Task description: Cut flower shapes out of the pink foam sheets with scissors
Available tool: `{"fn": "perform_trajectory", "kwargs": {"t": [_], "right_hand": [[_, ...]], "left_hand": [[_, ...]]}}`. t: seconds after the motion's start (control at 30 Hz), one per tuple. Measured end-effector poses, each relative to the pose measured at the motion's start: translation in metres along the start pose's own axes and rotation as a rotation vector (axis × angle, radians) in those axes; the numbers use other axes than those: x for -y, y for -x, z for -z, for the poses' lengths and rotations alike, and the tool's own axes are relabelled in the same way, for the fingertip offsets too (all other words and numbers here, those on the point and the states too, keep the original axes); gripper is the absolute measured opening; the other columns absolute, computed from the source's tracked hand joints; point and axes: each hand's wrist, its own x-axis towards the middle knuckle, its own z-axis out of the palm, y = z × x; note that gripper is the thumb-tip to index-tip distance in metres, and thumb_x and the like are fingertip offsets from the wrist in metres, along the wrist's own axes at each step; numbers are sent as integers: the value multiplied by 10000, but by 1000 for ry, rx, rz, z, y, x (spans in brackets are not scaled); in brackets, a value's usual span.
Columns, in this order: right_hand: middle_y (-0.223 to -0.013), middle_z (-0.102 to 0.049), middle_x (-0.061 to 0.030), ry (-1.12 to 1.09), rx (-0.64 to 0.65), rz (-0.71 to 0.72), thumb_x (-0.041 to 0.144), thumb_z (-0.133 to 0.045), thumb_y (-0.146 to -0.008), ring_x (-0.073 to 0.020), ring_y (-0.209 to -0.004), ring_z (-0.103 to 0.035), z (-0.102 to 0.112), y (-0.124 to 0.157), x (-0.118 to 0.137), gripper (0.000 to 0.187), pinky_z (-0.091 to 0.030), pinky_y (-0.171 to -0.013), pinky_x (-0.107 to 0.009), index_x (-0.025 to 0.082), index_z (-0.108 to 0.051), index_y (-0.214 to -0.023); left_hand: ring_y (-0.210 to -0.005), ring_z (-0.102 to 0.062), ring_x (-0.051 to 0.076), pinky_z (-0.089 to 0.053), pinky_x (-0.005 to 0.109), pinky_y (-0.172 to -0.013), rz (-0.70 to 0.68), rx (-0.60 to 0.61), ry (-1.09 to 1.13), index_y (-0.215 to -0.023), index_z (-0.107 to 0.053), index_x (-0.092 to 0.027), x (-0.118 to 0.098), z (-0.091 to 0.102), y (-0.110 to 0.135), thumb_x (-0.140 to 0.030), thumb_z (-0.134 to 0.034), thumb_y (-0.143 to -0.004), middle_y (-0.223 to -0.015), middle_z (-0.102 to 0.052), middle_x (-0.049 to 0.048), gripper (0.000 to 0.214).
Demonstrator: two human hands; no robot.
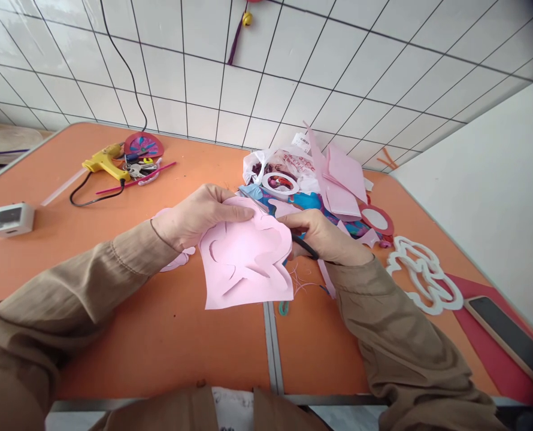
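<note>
A pink sheet [248, 263] with curved slits cut in it hangs in front of me above the orange table. My left hand [199, 215] pinches its upper left edge between thumb and fingers. On the right, my right hand [318, 236] is closed round the black handles of a pair of scissors [306, 246], whose blades lie at the sheet's upper edge, partly behind it. How wide the blades stand cannot be seen. Pink cut pieces [176, 261] lie on the table beneath my left wrist.
A yellow glue gun [107, 163] with keys beside it lies at the back left, near a small white box [12, 219]. A plastic bag [288, 161] and folded pink sheets [338, 176] stand at the back. White cut-out shapes [423, 275] and a phone [509, 335] lie at right.
</note>
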Motion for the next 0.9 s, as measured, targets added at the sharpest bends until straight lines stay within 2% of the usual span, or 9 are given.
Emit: {"fn": "perform_trajectory", "kwargs": {"t": [0.17,0.43,0.7,0.9], "right_hand": [[-905,-752,-53,-47,10,19,419,-857,-619,-234,-844,-674,-1,0,4,483,-559,-728,-332,167,-796,-1027],[-726,-689,-8,-91,33,-7,334,-852,-604,-173,-700,-630,-1,-1,7,353,-545,-630,-289,151,-800,-902],[-798,-720,-34,-114,48,-21,398,-856,-603,-196,-780,-652,-2,-2,8,439,-570,-690,-312,155,-792,-963],[-789,-714,-30,-118,48,1,438,-857,-618,-217,-827,-670,-3,-1,8,449,-578,-749,-350,175,-794,-977]], "left_hand": [[-499,-647,173,-529,250,-448,5,-4,7,-642,-757,-73,-2,0,0,-221,-887,-534,-606,-727,100,225],[-525,-671,182,-551,255,-476,-5,8,-5,-692,-773,-77,0,0,0,-176,-787,-665,-639,-742,107,104],[-508,-656,157,-530,225,-455,-22,31,-10,-717,-782,-76,0,-1,0,-151,-767,-694,-626,-735,91,80],[-548,-671,176,-546,258,-502,-11,56,8,-754,-792,-77,0,0,0,-157,-781,-691,-669,-748,108,103]]}}
